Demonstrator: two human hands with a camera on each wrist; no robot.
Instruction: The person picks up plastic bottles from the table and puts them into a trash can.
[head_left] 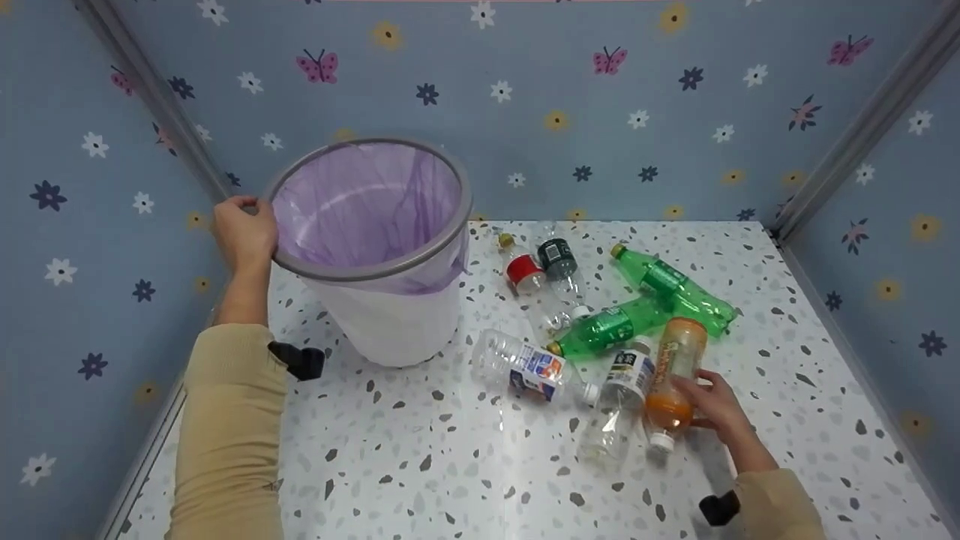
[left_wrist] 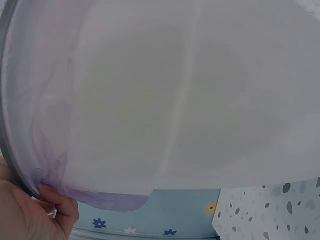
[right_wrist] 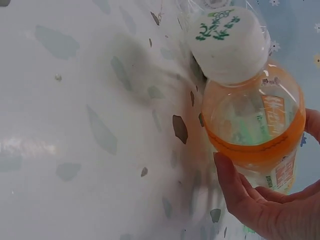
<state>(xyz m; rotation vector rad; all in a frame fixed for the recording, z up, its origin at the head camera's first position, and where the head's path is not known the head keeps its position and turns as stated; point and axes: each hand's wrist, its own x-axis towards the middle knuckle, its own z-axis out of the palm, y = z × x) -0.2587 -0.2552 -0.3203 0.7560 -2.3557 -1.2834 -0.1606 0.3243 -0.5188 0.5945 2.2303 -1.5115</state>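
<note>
My left hand grips the grey rim of a white trash bin lined with a purple bag. In the left wrist view, its fingers curl over the rim and the liner's edge. At the right, my right hand holds an orange-labelled plastic bottle around its middle, white cap toward me. The right wrist view shows that white cap close up, with thumb and fingers on either side of the bottle. A clear bottle with a white label lies just left of it.
Another clear bottle lies right of the bin. Two green bottles lie crossing behind the orange one. Farther back are a red-labelled bottle and a dark-labelled bottle. Patterned walls enclose the speckled table.
</note>
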